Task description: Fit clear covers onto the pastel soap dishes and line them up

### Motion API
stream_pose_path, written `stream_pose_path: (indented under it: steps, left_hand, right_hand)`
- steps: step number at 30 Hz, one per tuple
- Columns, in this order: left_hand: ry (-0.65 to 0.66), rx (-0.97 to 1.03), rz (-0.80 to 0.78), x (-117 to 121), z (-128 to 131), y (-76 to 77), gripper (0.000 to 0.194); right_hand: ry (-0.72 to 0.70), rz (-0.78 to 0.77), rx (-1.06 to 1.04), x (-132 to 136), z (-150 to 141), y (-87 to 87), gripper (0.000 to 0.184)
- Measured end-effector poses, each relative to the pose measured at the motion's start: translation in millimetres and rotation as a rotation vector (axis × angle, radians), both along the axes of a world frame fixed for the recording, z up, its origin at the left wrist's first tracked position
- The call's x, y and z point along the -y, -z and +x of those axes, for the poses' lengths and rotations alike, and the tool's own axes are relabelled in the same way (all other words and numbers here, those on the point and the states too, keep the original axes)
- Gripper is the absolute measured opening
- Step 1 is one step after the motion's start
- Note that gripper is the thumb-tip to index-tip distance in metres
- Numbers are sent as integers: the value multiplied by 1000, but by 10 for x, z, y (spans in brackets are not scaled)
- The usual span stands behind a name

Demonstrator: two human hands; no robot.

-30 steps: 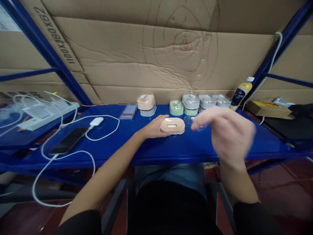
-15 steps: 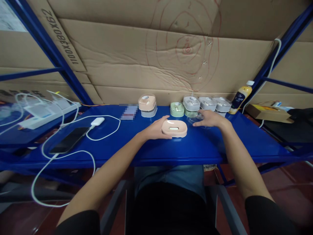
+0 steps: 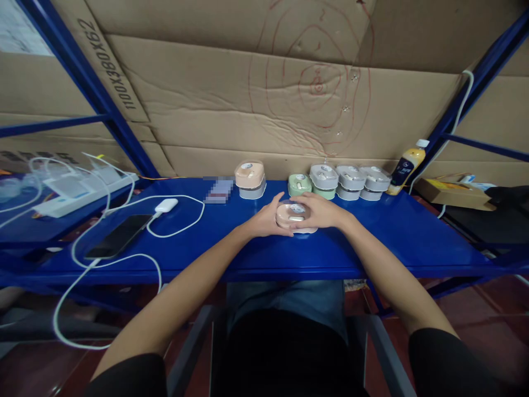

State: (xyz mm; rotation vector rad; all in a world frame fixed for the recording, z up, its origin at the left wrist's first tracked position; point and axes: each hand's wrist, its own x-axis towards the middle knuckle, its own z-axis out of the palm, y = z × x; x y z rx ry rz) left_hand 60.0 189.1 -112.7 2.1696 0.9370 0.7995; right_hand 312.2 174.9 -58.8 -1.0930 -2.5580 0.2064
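One left hand, one right hand, both gripping pink box on blue table.

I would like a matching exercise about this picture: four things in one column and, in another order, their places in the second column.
1. phone
2. bottle
3. front pink box
4. rear pink box

A. on top of a grey box
B. at the back of the table, toward its right end
C. between the left hand and the right hand
D. on the left part of the table

Pairs: 1-D, 2-B, 3-C, 4-A
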Motion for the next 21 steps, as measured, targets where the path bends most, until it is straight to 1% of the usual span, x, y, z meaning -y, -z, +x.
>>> stream_pose_path:
  steps: [7, 13, 18, 21]
  left_hand:
    - [-78, -137, 34, -3, -40, -77, 144]
    - [-41, -141, 64, -13, -51, -90, 130]
    - [-26, -142, 66, 8, -56, -144, 121]
    - [-21, -141, 56, 14, -59, -167, 115]
  right_hand:
    - [-18, 7, -36, -10, -17, 135, 98]
    - [-23, 27, -39, -22, -35, 191, 96]
    - [-31, 37, -51, -28, -49, 206, 96]
    - [-33, 37, -25, -18, -81, 201, 96]
